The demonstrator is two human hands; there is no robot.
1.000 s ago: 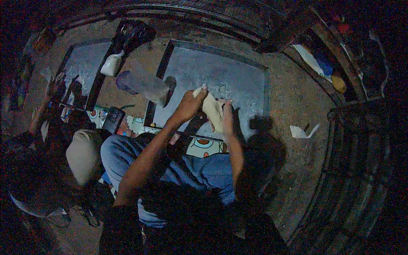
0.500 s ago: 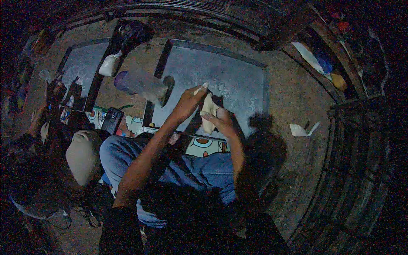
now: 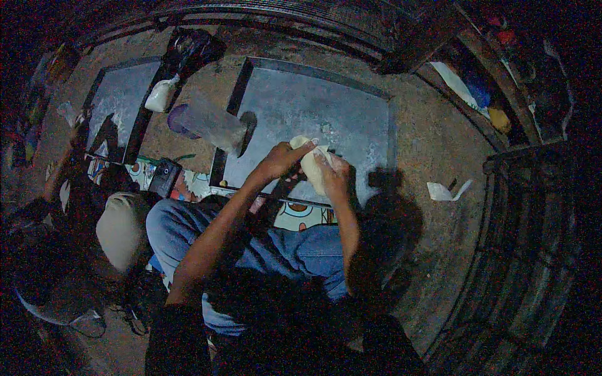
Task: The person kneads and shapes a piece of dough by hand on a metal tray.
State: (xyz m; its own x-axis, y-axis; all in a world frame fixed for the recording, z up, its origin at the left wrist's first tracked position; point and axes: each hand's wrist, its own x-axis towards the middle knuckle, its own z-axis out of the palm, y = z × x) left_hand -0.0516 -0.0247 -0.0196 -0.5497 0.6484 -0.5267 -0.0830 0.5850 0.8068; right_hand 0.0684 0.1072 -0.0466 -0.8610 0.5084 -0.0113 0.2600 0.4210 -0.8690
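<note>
"Cream-coloured lump [image 3: 313, 175]: where is it, and what lies around it, taken from the left?"

"Far left, a co-worker's forearm [image 3: 61, 170] reaches toward a smaller grey tray [image 3: 133, 75]; it is too dark there to tell more. Next come a bulging white bag [image 3: 160, 96] and, lower, a black phone [image 3: 165, 178]. Then a cloudy container [image 3: 216, 128] with a purple end overlaps the left edge of the large grey tray [image 3: 295, 88]."

"And the person's own hands?"

"The left hand [image 3: 280, 161] has its fingers closed on the lump's upper part, thumb on top. The lump sits between both hands, over the near part of the large tray; I cannot tell whether it touches."

"What of the other hand?"

"The right hand [image 3: 335, 175] grips the lump's right side, fingers bent around it. Farther right, a white scrap [image 3: 444, 193] lies on brown ground [image 3: 429, 141]."
</note>
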